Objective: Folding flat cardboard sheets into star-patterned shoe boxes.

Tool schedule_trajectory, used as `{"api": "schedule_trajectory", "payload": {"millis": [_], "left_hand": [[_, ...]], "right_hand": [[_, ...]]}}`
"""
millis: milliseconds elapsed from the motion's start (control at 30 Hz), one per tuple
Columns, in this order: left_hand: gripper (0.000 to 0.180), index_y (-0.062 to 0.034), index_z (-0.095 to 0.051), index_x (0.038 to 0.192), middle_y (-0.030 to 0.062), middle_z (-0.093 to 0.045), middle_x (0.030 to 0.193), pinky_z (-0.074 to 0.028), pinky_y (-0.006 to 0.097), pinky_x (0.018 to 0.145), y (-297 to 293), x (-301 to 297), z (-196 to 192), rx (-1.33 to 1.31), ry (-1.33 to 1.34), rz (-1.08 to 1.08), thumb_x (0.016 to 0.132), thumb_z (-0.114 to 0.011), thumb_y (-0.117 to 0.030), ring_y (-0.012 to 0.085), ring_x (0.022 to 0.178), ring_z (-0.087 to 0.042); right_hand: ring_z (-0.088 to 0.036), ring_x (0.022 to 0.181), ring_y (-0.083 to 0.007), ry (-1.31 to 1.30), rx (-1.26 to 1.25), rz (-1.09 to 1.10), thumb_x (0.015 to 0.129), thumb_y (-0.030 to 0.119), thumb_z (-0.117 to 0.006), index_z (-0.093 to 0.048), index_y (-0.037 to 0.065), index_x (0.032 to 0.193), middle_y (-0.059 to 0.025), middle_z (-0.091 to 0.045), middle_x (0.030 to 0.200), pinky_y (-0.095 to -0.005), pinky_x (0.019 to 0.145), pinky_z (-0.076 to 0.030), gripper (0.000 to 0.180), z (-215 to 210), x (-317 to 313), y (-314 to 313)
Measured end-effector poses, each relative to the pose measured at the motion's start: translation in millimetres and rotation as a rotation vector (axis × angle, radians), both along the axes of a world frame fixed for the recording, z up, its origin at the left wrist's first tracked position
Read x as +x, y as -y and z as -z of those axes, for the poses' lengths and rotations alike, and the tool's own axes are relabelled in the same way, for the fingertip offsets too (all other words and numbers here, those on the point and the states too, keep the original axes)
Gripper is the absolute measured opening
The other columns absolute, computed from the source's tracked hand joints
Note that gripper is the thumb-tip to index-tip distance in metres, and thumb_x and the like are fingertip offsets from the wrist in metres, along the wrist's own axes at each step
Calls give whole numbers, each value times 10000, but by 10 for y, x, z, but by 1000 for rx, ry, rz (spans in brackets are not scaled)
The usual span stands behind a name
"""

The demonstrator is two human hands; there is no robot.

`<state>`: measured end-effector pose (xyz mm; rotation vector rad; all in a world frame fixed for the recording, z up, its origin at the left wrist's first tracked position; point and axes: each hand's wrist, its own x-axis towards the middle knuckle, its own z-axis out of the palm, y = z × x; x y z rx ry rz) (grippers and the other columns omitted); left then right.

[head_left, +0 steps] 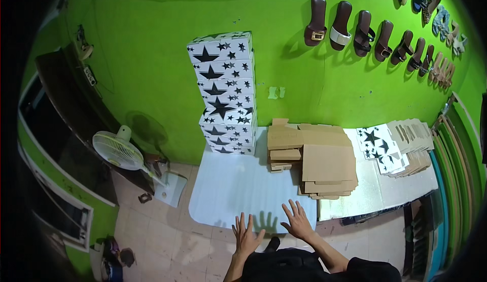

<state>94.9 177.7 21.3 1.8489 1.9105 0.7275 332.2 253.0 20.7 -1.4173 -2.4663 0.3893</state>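
Both of my hands hover over the front edge of a white table (238, 185), fingers spread and nothing in them. My left hand (247, 235) is at the edge, and my right hand (298, 221) is a little farther in, just short of the flat brown cardboard pieces (328, 163). These lie in an uneven stack at the middle of the work surface. At the back left of the table rises a tall stack of white boxes with black stars (223, 94), against the wall. Flat white star-printed sheets (373, 142) lie at the right.
More cut cardboard (413, 135) lies at the far right. A pale standing fan (119, 150) is on the floor to the left. Several sandals (362, 33) hang on the green wall. Boards (456, 155) lean at the right.
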Motion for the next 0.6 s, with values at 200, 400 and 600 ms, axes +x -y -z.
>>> {"api": "schedule_trajectory", "payload": {"millis": [200,400,600], "left_hand": [[864,-52,-344,1545,259,-151,1630,-170,706,1133,549,480,-53,-128,-13,-55,869,-732,-424,524,1484,-131],[855,-64,-365,1538,251,-165,1625,-150,722,1127,1203,919,-3,-40,-9,-162,862,-727,-442,528,1477,-142],[825,-27,-409,1501,275,-213,1595,-184,692,1138,1971,1642,-14,-129,-23,-243,855,-740,-419,519,1472,-163]], "right_hand": [[-282,1408,-537,-93,-24,-26,872,297,-738,-285,119,1561,-269,-267,1564,-612,1119,-321,844,78,360,332],[-315,1390,-517,-89,-4,-129,878,314,-726,-308,92,1543,-281,-295,1537,-564,1126,-314,817,54,944,731],[-316,1395,-501,-76,-75,-128,889,331,-712,-345,81,1523,-278,-294,1538,-555,1134,-313,775,28,1695,1266]]}}
